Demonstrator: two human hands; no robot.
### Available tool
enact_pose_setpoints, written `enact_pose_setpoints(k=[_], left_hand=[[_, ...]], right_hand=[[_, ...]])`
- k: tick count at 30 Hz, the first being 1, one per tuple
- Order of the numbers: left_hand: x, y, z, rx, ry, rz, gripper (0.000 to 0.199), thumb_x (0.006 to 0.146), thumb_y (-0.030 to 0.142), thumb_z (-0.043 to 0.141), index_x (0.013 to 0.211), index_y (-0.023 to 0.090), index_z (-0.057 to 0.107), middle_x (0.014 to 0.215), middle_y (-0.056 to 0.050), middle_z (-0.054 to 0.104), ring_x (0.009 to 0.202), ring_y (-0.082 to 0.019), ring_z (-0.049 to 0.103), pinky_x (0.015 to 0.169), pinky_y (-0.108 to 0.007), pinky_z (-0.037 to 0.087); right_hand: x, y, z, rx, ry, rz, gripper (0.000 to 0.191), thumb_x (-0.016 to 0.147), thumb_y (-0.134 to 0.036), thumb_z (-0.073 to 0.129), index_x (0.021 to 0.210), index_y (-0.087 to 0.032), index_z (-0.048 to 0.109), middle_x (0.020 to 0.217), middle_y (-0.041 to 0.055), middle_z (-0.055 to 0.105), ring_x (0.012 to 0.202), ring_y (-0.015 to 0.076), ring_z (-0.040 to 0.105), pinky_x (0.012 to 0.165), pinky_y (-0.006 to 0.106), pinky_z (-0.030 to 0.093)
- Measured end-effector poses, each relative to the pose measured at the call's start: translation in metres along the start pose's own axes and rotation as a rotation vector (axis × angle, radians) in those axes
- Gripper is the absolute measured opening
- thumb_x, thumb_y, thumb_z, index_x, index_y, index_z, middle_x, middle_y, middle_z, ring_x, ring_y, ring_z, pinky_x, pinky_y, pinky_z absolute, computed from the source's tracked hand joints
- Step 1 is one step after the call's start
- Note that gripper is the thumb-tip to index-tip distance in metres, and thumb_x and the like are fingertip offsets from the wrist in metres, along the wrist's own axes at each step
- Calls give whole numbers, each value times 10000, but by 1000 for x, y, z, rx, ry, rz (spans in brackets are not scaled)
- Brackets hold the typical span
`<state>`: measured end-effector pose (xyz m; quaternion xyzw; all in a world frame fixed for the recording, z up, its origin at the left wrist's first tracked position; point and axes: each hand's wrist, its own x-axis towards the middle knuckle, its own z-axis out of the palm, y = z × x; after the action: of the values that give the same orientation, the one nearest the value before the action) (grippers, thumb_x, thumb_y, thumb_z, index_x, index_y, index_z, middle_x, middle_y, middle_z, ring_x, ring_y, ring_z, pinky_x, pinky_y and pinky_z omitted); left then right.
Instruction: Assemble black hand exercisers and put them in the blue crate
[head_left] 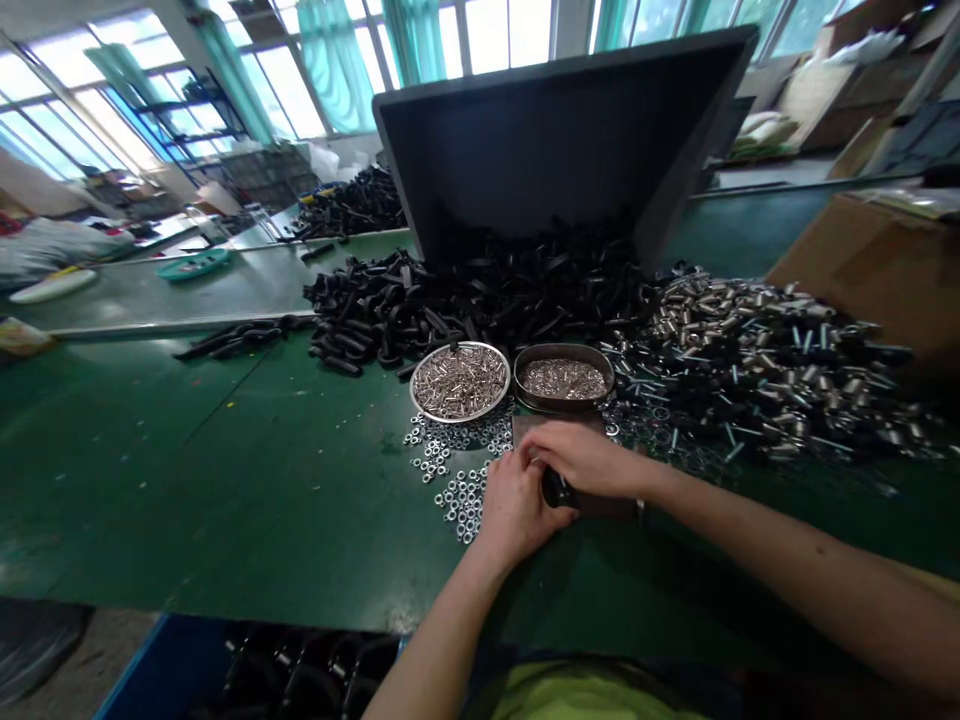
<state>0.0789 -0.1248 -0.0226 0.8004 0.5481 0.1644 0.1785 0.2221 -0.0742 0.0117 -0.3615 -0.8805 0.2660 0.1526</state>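
1 black part [557, 488] is gripped between my left hand [517, 512] and my right hand [583, 458], low in the middle of the frame. Both hands are closed around it and hide most of it, so I can't see how it sits in my fingers. Under my right hand lies a brown pad [607, 505], on the green desk [157, 480].

Loose steel nuts [463, 503] are scattered just beside my left hand, and that is the nearest risk: a careless move of my left wrist could knock them apart, and they could roll away across the smooth desk. Just above my hands sit a steel plate [507, 380] and a dark bowl [564, 347], both full of small silver pieces. If I raised my hands too far or let an elbow swing, I could clip either rim and tip the pieces into the nuts, making a mixed spill to sort.

To the right, a heap of black parts and silver fittings [750, 370] spreads close to my right forearm [750, 510], so a wide reach could drag it down. Behind the plate, a black pile [480, 290] slumps from a tilted dark bin [555, 150], and disturbing it could start a slide towards the plate and bowl. If my grip slackened, the black part could also drop among the nuts.
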Motion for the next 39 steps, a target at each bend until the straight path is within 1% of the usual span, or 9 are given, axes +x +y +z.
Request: enact_pose_setpoints(k=[4,10,14,20,26,28,31,35,39], left_hand=[[1,0,-1,29,-5,2,532,604,478,739,1021,166,633,980,-88,586,943,-273,521,836,-395,398],[0,-3,-2,-7,-20,33,580,584,498,757,1066,200,631,980,-70,580,953,-263,517,848,-386,392],[1,-3,-2,1,-21,32,581,584,500,758,1059,189,634,992,-74,583,955,-265,517,842,-387,394],[1,-2,-1,11,-22,42,569,585,503,759,1039,184,633,982,-75,582,939,-259,518,825,-381,400],[0,-3,2,31,-3,44,564,597,485,755,1047,178,607,977,-76,585,949,-261,522,839,-387,400],[-1,-3,3,19,14,45,614,591,457,766,1108,186,576,1021,-79,583,982,-266,518,856,-392,399],[-3,-1,2,19,41,63,684,614,436,760,1212,218,513,1077,-77,575,1007,-264,514,872,-397,397],[-5,3,-1,89,32,101,638,675,460,714,1230,223,506,1031,-68,582,980,-252,524,877,-397,396],[-7,7,-2,197,10,138,650,732,481,653,1283,201,453,1038,-81,583,975,-261,529,868,-411,410]], right_hand=[[-38,0,12,36,-42,49,354,831,-103,448,1161,-186,546,1015,79,648,924,200,590,789,320,432],[-37,17,8,157,214,330,130,862,-188,486,851,-191,615,798,18,656,757,156,599,716,285,446],[-29,25,14,-98,224,206,118,844,-156,534,771,-180,624,828,44,631,863,183,544,763,300,421],[-30,16,30,-464,224,82,165,869,-153,503,759,-152,626,796,68,609,795,193,507,680,307,393],[-53,13,44,-560,324,56,293,882,-214,505,1153,-178,610,948,80,662,856,224,519,702,348,398],[-60,16,37,-490,343,92,361,898,-226,479,1250,-186,549,1029,80,658,905,222,523,762,352,419],[-57,28,8,-433,381,211,319,925,-228,417,1180,-176,602,1065,71,655,976,198,521,860,326,419],[-22,53,-40,-582,248,479,308,921,-248,411,973,-181,707,1040,80,666,1045,206,507,895,304,390],[20,78,-60,-604,102,591,136,733,-298,667,771,-191,743,845,105,697,970,253,558,769,310,415]])
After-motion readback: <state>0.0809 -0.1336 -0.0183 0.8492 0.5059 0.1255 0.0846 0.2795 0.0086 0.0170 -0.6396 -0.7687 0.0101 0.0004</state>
